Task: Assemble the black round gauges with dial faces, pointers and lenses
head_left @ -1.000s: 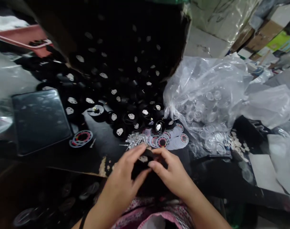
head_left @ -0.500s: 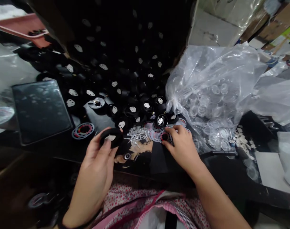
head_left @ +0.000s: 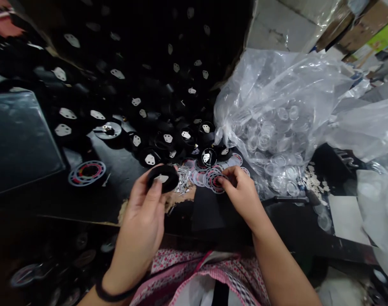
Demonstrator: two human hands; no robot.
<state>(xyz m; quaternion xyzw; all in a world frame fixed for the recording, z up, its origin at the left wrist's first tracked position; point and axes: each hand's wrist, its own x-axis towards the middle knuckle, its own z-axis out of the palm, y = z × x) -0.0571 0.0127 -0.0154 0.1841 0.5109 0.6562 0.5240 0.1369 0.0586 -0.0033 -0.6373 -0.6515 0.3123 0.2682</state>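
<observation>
Fingers and thumb of my left hand (head_left: 141,225) are closed around a round black case (head_left: 173,176) with a small white plate in its middle. Just right of it lies a heap of small white pointer-like pieces (head_left: 183,182). My right hand (head_left: 243,197) pinches the edge of a printed dial ring (head_left: 217,186) between thumb and index finger, at the near side of a spread of similar dials (head_left: 198,178). Behind these dials stands an open black case (head_left: 209,157) with a white plate inside. The right hand's fingertips partly cover the pinched dial.
Many black cases with white plates (head_left: 149,160) fill the dark box behind. A clear plastic bag (head_left: 276,85) of transparent round covers (head_left: 283,159) lies at the right. Two overlapping dials (head_left: 87,173) and a dark flat panel (head_left: 21,140) are at the left.
My left hand has brought the black case rightward, nearer my right hand. The right thumb and index finger have closed on a dial's edge. The camera view has shifted slightly.
</observation>
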